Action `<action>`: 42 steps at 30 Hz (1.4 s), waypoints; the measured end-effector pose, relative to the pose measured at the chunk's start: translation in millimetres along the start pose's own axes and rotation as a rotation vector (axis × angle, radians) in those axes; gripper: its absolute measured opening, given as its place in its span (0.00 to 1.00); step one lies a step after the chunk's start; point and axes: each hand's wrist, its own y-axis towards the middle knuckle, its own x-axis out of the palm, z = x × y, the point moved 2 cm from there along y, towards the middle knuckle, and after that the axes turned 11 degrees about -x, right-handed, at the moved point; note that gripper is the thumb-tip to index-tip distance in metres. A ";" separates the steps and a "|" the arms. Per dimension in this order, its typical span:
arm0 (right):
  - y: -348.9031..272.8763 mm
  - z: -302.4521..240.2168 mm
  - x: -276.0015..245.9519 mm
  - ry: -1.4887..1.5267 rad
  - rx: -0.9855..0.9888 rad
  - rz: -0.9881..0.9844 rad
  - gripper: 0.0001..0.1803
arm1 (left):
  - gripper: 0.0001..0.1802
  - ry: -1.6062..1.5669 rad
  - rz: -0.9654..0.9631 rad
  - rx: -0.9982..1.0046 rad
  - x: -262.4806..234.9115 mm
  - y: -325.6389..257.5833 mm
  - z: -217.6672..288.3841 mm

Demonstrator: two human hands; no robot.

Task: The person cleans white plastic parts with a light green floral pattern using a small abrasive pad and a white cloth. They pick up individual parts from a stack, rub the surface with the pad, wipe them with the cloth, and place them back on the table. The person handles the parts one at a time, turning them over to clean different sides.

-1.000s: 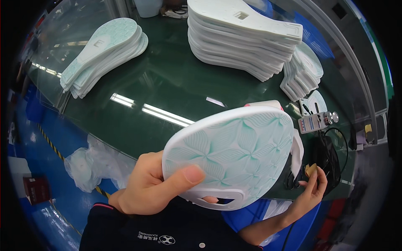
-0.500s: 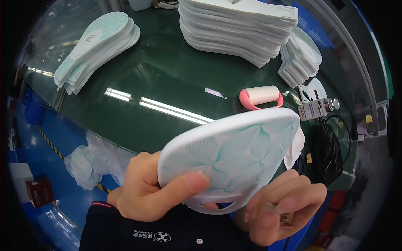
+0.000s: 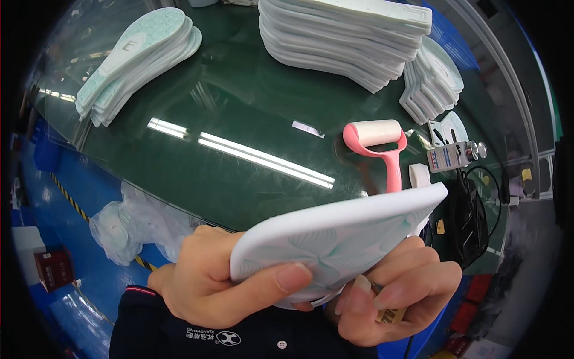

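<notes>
A white moulded plastic panel with a rounded edge and a teal leaf-like pattern is held tilted in front of my chest. My left hand closes on its left side, thumb across the patterned face and the other fingers hidden underneath. Close to the panel's lower right edge, my right hand is curled with fingers pinched together. A small yellowish piece with dark marks and a greyish tip show between those fingers; its kind is unclear. Whether the tip touches the panel cannot be made out.
On the dark green table stand a left stack of similar panels, a tall middle stack and a smaller right stack. A pink-handled lint roller, a clear bottle and a black bag lie rightward. A plastic bag hangs below left.
The panel has tilted flatter and dropped lower, so its face looks narrower and the roller's handle now shows. My right hand has shifted slightly up and left, still pinched.
</notes>
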 end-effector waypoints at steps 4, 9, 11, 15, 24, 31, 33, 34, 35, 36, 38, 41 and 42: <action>-1.2 2.0 -2.9 0.009 -0.010 -0.016 0.15 | 0.11 -0.017 -0.007 -0.019 -0.6 -1.6 -4.3; -1.8 5.0 -2.2 0.119 -0.064 0.023 0.15 | 0.11 -0.088 0.005 -0.133 1.5 -2.6 -3.4; -0.7 2.7 -2.9 0.098 -0.053 0.010 0.15 | 0.11 -0.027 -0.012 -0.041 1.2 -1.2 -2.3; -3.3 8.6 0.0 0.114 -0.062 0.056 0.15 | 0.11 -0.081 0.010 -0.117 0.1 -2.9 -3.4; -18.0 6.0 10.5 -0.166 -0.028 0.373 0.15 | 0.10 -0.086 -0.049 -0.164 -1.8 -1.3 -7.4; -16.3 7.7 8.5 -0.087 -0.020 0.255 0.14 | 0.10 -0.044 0.001 -0.096 -0.5 -1.0 -7.9; -8.7 5.4 2.6 -0.047 -0.027 0.164 0.14 | 0.11 -0.084 -0.024 -0.199 -0.3 -1.7 -7.9; -5.7 4.1 0.6 -0.026 -0.030 0.118 0.14 | 0.11 -0.086 -0.028 -0.169 0.1 -1.3 -7.1; -5.8 4.6 0.8 -0.018 -0.028 0.096 0.14 | 0.11 -0.085 -0.023 -0.139 -0.2 -0.6 -7.7; -5.8 5.1 1.0 -0.010 -0.026 0.074 0.14 | 0.11 -0.085 -0.018 -0.110 -0.4 -0.3 -7.9; -6.6 6.8 1.5 0.001 -0.028 0.076 0.14 | 0.11 -0.098 -0.009 -0.168 0.1 -1.5 -7.9; -8.6 8.4 3.2 -0.006 -0.031 0.130 0.14 | 0.10 -0.125 0.006 -0.206 1.3 -1.4 -7.3; -8.8 8.9 2.7 -0.006 -0.031 0.141 0.14 | 0.10 -0.135 0.012 -0.211 1.7 -1.2 -7.3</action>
